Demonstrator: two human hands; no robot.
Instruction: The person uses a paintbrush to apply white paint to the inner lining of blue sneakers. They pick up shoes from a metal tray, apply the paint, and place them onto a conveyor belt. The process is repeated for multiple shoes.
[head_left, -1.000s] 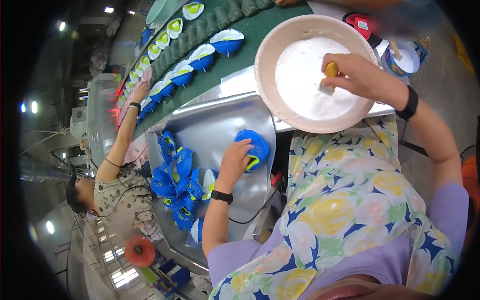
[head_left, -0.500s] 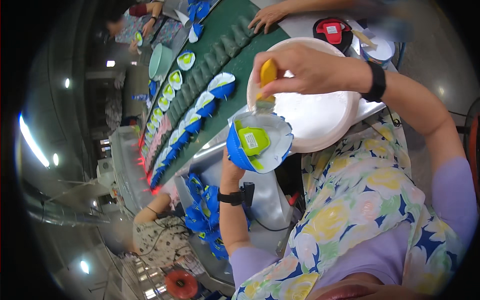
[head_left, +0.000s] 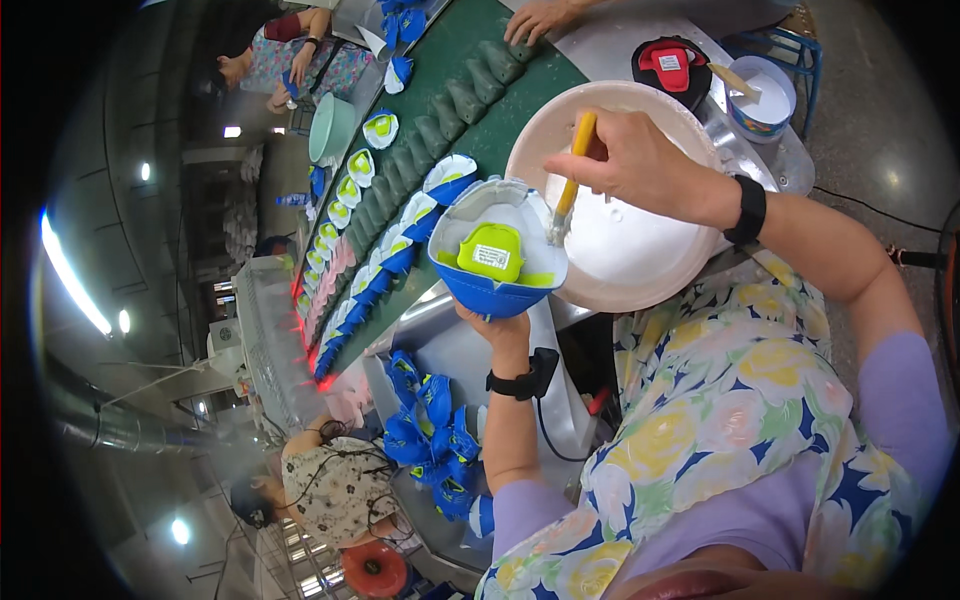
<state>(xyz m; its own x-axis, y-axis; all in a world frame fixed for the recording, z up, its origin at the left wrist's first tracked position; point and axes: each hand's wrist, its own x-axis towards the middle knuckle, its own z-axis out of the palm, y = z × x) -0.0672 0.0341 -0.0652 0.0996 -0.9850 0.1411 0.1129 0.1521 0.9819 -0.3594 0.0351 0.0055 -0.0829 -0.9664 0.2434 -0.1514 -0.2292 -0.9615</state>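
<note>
Blue shoe upper (head_left: 497, 262) lifted from the near tray, now at the bowl (head_left: 640, 262).
Left hand (head_left: 497, 325) grips it underneath; right hand (head_left: 640, 160), closed on the brush (head_left: 570, 185), has begun coating its edge.

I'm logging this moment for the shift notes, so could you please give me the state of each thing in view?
Blue shoe upper: held up, sole side up.
Brush: gripped, bristles on the upper's white edge.
Basin: open, white inside.
Small tub: open, stick resting in it.
Left hand: holding the upper from below.
Right hand: closed on the brush.

Green conveyor belt (head_left: 520, 115) carries a row of blue-and-white shoe uppers (head_left: 380, 130). Red-and-black pouch (head_left: 672, 68) and small white cup (head_left: 765, 95) sit on the counter (head_left: 600, 45).
</note>
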